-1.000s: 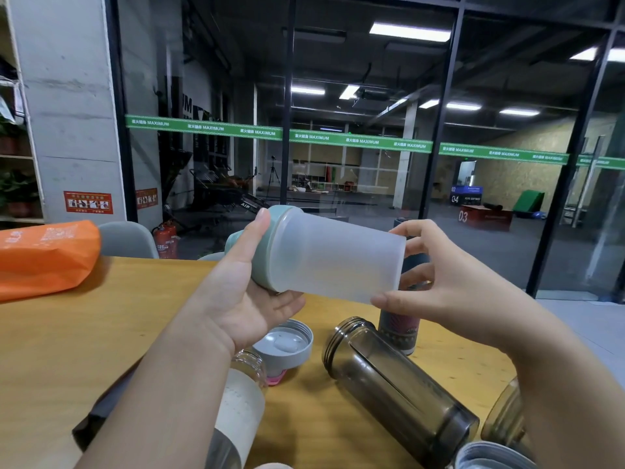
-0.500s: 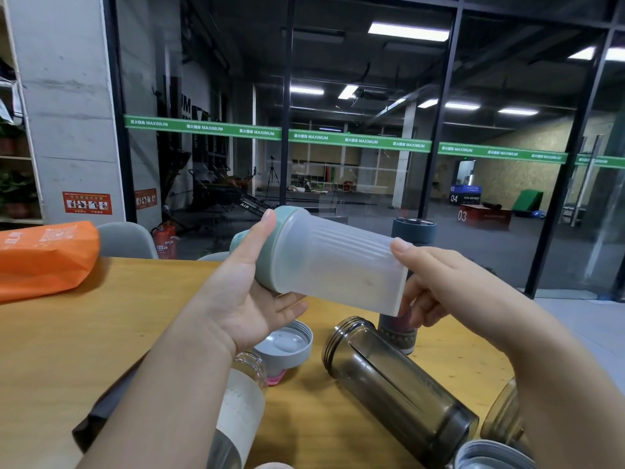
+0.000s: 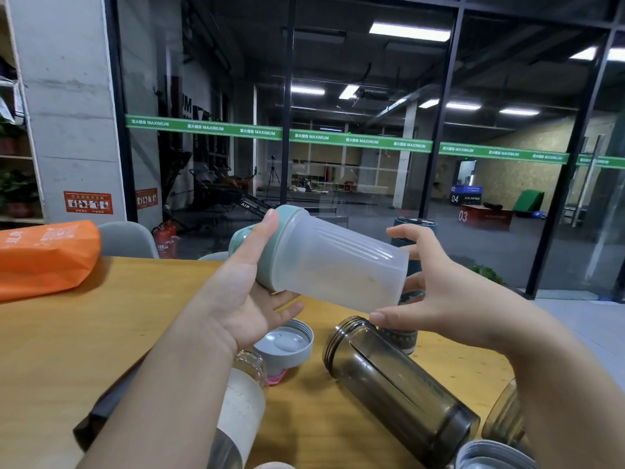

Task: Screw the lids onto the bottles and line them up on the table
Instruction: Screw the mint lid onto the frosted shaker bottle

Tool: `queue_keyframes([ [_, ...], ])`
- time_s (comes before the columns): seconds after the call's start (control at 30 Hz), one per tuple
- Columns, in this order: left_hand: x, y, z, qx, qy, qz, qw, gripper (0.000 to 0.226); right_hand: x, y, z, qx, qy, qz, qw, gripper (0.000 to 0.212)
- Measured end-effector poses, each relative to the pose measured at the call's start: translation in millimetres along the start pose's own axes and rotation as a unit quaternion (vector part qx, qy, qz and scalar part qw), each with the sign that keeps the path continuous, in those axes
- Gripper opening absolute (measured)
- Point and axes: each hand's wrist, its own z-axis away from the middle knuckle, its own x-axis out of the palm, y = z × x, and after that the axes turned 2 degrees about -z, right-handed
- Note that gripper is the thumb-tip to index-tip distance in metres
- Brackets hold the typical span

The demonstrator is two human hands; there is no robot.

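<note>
I hold a frosted shaker bottle with a teal lid tilted in the air above the wooden table. My left hand grips the lid end, thumb lying along the lid and fingers underneath. My right hand is at the bottle's base with fingers spread; the thumb touches the lower edge and the index finger stands off it. A smoky dark bottle lies open on the table beside an upturned grey lid. A glass bottle with a white sleeve lies under my left forearm.
A dark patterned flask stands behind the shaker. Another bottle and a grey lid sit at the lower right, half hidden by my arm. An orange bag lies far left. Glass wall and chairs stand beyond the table.
My right hand twisted the bottle's base, then loosened its hold and spread its fingers. The left hand kept its grip on the lid end.
</note>
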Motion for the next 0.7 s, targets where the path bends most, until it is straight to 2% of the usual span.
queue_keyframes([
  [0.1,0.4,0.5,-0.5,0.002,0.000,-0.003,1.000,0.060,-0.8,-1.0,-0.1,-0.021,0.021,-0.006,1.000,0.067],
  [0.23,-0.2,0.9,-0.3,0.007,0.005,-0.019,1.000,0.057,-3.1,-4.7,3.9,-0.025,0.033,-0.010,0.999,0.060],
  [0.57,-0.9,1.9,0.2,0.010,-0.010,-0.040,0.999,0.053,0.0,-9.6,8.3,0.008,0.072,-0.011,0.997,0.070],
  [0.7,0.0,2.1,0.7,0.005,-0.017,-0.041,0.999,0.051,1.5,-7.7,5.2,0.024,0.073,-0.032,0.997,0.085],
])
